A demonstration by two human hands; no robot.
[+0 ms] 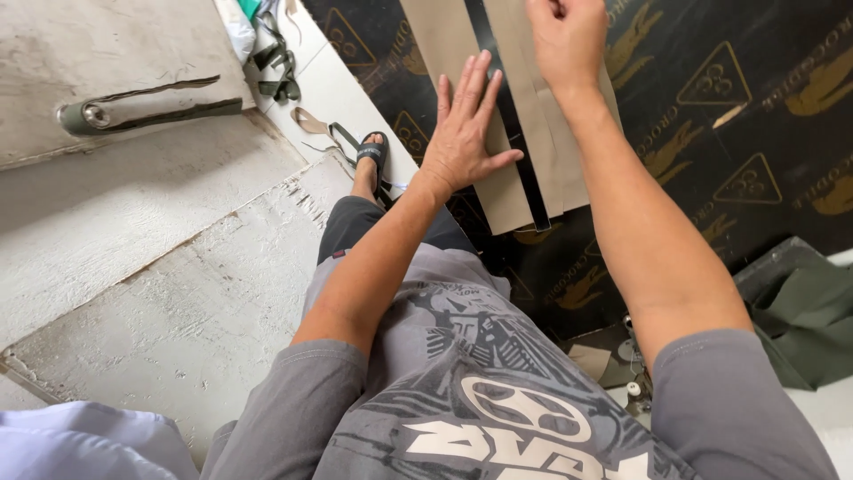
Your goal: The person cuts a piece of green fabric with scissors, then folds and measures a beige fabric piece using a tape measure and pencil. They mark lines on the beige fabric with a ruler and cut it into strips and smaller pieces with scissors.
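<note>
Pressing flat, the left hand (462,133) lay with fingers spread open on a tan strip (462,80) on the black desk (755,116). The right hand (564,40) sat near the top edge, fingers curled in on a second tan strip (551,133) just beside the first; whether it pinched the strip I could not tell. A narrow band of black showed between the two strips. Green cloth (809,311) lay at the desk's right edge. A sandalled foot (369,164) rested on the floor (178,267) to the left.
</note>
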